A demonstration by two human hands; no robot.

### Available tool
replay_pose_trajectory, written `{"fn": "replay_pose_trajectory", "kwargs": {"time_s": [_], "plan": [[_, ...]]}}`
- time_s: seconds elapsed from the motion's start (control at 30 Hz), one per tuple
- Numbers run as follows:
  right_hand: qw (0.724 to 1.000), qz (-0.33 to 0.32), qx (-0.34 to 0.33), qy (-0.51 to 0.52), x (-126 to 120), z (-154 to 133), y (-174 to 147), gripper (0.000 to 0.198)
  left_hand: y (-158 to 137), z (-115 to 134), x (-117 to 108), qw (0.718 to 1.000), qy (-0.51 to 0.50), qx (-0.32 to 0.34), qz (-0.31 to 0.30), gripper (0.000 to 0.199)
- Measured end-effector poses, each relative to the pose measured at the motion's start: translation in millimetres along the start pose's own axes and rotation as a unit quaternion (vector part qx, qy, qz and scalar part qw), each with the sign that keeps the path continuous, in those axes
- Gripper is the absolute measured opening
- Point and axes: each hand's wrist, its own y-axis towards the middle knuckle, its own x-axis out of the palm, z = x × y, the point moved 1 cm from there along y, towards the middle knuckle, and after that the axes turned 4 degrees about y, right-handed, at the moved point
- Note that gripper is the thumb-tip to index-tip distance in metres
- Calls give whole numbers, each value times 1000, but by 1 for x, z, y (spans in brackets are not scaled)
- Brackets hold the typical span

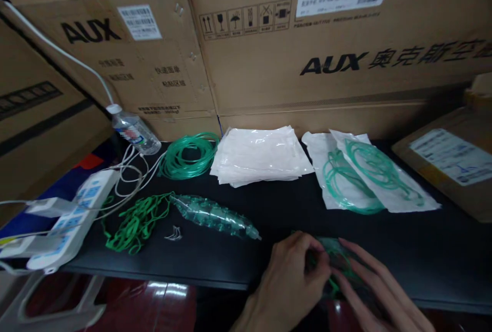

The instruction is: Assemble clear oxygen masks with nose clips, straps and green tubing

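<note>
Near the front edge of the table, my two hands meet over a clear green plastic mask, mostly covered by fingers. My left hand is closed in a pinch at the mask's left side, where a green elastic cord shows. From the right, the fingers of my right hand close around its other side. A bundle of clear green plastic pieces, tapered at both ends, lies left of my hands. Further left are a tangle of green elastic cords and several small bent metal strips.
Behind stand coiled green tubing, stacked white pouches and pouches with green tubing. A bottle, white cables and a power strip occupy the left. Cartons wall the back; another box sits right.
</note>
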Motion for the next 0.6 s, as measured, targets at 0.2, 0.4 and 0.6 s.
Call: {"fn": "replay_pose_trajectory", "kwargs": {"time_s": [0.2,0.4,0.6], "plan": [[997,-24,-41,-53,3,-4,1,45,-1,-3,-2,999,0,31,-17,10],[996,-17,-42,-80,5,-2,3,40,-1,-1,0,998,54,35,-16,12],[998,29,37,-39,12,-4,4,33,-4,0,2,997,57,51,-23,12]]}}
